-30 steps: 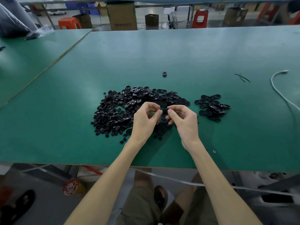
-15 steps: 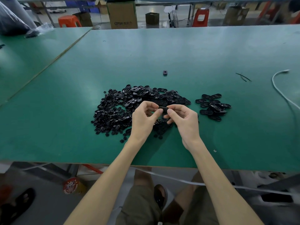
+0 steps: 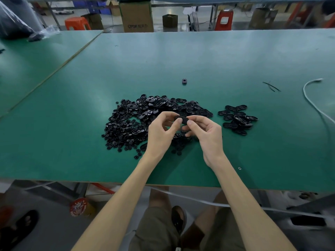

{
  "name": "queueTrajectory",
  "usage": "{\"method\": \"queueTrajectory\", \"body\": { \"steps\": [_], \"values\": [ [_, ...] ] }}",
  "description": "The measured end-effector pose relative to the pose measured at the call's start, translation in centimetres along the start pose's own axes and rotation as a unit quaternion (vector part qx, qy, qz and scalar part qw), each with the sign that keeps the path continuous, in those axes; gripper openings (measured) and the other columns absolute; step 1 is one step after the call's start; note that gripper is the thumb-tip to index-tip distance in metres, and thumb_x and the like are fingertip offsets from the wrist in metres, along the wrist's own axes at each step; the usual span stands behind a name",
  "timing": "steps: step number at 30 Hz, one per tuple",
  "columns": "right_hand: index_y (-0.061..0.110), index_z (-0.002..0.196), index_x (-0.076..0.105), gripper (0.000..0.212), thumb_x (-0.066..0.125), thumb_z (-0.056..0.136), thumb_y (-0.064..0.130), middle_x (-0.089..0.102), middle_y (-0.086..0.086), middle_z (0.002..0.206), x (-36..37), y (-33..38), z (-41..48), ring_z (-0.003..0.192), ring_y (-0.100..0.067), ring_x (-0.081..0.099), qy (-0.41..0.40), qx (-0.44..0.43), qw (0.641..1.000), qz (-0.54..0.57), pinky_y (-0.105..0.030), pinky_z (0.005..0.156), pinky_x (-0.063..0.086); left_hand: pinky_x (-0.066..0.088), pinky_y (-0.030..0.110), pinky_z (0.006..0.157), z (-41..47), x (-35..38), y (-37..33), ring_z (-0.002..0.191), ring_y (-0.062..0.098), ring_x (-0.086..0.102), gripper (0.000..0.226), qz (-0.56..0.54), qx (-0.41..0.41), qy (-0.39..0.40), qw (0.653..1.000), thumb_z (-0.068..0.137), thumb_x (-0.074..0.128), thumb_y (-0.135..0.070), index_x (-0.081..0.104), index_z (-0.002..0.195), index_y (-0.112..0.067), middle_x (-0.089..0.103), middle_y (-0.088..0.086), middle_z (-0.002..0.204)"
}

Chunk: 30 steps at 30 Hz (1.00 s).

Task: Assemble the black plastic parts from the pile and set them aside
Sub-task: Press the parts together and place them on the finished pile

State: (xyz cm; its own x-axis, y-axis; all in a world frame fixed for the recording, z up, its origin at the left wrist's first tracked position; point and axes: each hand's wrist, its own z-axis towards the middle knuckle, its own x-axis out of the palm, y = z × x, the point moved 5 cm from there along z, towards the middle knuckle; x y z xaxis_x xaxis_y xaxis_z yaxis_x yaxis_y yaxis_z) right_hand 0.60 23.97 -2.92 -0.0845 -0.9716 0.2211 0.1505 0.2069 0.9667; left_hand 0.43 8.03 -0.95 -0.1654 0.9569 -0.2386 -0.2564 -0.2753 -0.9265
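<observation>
Head cam feed on my end: both hands are up over the near side of the pile [image 3: 134, 122] of black plastic parts, which sits around the middle of the green table [image 3: 181, 57]. The left hand [image 3: 159, 132] and right hand [image 3: 207, 132] meet in the middle and pinch one black oval part [image 3: 182, 119] between them. The left thumb and forefinger are clamped on its left end and the right ones on its right end, so the fingers [image 3: 179, 121] of both hands are closed on that same piece. It's held just above the pile. I can't tell if it's one piece or two pressed together, since the fingers cover too much of it.

The pile is a mix, with small round bits mostly on the left and bigger oval shells toward the back and right. Just to its right, with a gap of bare table between, is a smaller cluster of oval pieces [image 3: 237, 119], some lying on top of each other. One lone black piece [image 3: 184, 81] sits by itself farther back.

Far right, a white cable [image 3: 308, 98] curves across the table, with a couple of thin black strips [image 3: 271, 86] near it. Past the far edge there's a cardboard box [image 3: 136, 17] and an orange stool [image 3: 78, 23] on the floor.
</observation>
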Motion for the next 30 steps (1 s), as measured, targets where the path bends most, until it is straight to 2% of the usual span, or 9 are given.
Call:
{"method": "queueTrajectory", "body": {
  "steps": [5,7,10,12,16,18,21,25,30],
  "values": [
    [0.007,0.099,0.074,0.010,0.078,0.091,0.002,0.080,-0.011,0.090,0.3,-0.1,-0.2,0.085,-0.028,0.079,0.027,0.002,0.999,-0.019,-0.026,0.062,0.059,0.059,0.042,0.086,-0.1,-0.1,-0.3,0.094,0.014,0.071,0.020,-0.007,0.012,-0.006,1.000,0.098,0.070,-0.014,0.073,0.118,-0.016,0.075,-0.004,0.101],
    [0.006,0.098,0.073,0.010,0.078,0.091,0.001,0.079,-0.011,0.089,0.2,-0.3,-0.2,0.085,-0.027,0.079,0.034,0.002,0.999,-0.029,-0.026,0.059,0.057,0.058,0.039,0.087,-0.2,-0.2,-0.4,0.095,0.013,0.070,0.023,-0.009,0.022,-0.007,1.000,0.097,0.071,-0.013,0.072,0.120,-0.018,0.075,-0.006,0.101],
    [0.012,0.095,0.076,0.010,0.079,0.090,0.004,0.079,-0.007,0.087,0.2,-0.3,-0.2,0.083,-0.020,0.077,0.038,-0.002,0.998,-0.055,-0.024,0.061,0.056,0.057,0.029,0.087,-0.3,-0.5,-0.5,0.093,0.010,0.070,0.025,-0.025,0.025,-0.031,0.999,0.095,0.074,-0.013,0.066,0.118,-0.014,0.072,-0.003,0.101],
    [0.015,0.095,0.078,0.009,0.079,0.091,0.007,0.079,-0.005,0.087,0.2,-0.3,-0.1,0.076,-0.015,0.073,0.033,-0.011,0.998,-0.061,-0.022,0.061,0.054,0.058,0.032,0.089,-0.3,-0.5,-0.3,0.093,0.013,0.072,0.023,-0.044,0.019,-0.036,0.998,0.095,0.074,-0.013,0.064,0.115,-0.012,0.071,-0.001,0.102],
    [0.014,0.100,0.075,0.005,0.076,0.096,0.017,0.078,-0.004,0.085,-0.3,-0.3,0.1,0.070,-0.016,0.066,-0.004,-0.008,0.999,-0.043,-0.028,0.060,0.054,0.060,0.044,0.087,-0.4,-0.1,-0.2,0.091,0.019,0.075,0.021,-0.047,0.019,0.001,0.999,0.096,0.072,-0.010,0.072,0.116,-0.017,0.072,0.000,0.103],
    [0.015,0.101,0.075,0.006,0.075,0.097,0.020,0.076,-0.003,0.080,-0.4,-0.5,0.2,0.069,-0.018,0.066,-0.009,-0.004,0.999,-0.043,-0.030,0.062,0.054,0.060,0.041,0.084,-0.4,0.1,-0.2,0.095,0.020,0.073,0.024,-0.038,0.028,0.020,0.999,0.096,0.072,-0.008,0.076,0.117,-0.019,0.072,0.001,0.107],
    [0.017,0.101,0.077,0.005,0.075,0.097,0.019,0.076,-0.004,0.080,-0.3,-0.5,0.2,0.067,-0.015,0.066,0.000,-0.010,0.999,-0.050,-0.027,0.061,0.054,0.059,0.036,0.081,-0.3,0.3,-0.4,0.099,0.016,0.071,0.026,-0.027,0.041,0.040,0.998,0.096,0.071,-0.005,0.076,0.117,-0.018,0.074,0.000,0.110],
    [0.017,0.099,0.077,0.004,0.074,0.097,0.017,0.076,-0.005,0.078,-0.4,-0.7,0.3,0.066,-0.017,0.064,-0.001,-0.009,0.999,-0.052,-0.027,0.061,0.053,0.061,0.040,0.084,-0.3,0.5,-0.2,0.096,0.017,0.074,0.024,-0.030,0.030,0.052,0.998,0.095,0.072,-0.004,0.076,0.117,-0.013,0.078,-0.001,0.104],
    [0.021,0.094,0.078,0.006,0.075,0.096,0.016,0.076,-0.006,0.077,-0.4,-0.7,0.3,0.068,-0.018,0.065,0.000,-0.008,0.999,-0.050,-0.027,0.062,0.054,0.060,0.035,0.080,-0.2,0.4,0.0,0.092,0.016,0.074,0.021,-0.028,0.030,0.047,0.998,0.094,0.072,-0.003,0.077,0.113,-0.011,0.079,-0.001,0.099]
  ]
}}
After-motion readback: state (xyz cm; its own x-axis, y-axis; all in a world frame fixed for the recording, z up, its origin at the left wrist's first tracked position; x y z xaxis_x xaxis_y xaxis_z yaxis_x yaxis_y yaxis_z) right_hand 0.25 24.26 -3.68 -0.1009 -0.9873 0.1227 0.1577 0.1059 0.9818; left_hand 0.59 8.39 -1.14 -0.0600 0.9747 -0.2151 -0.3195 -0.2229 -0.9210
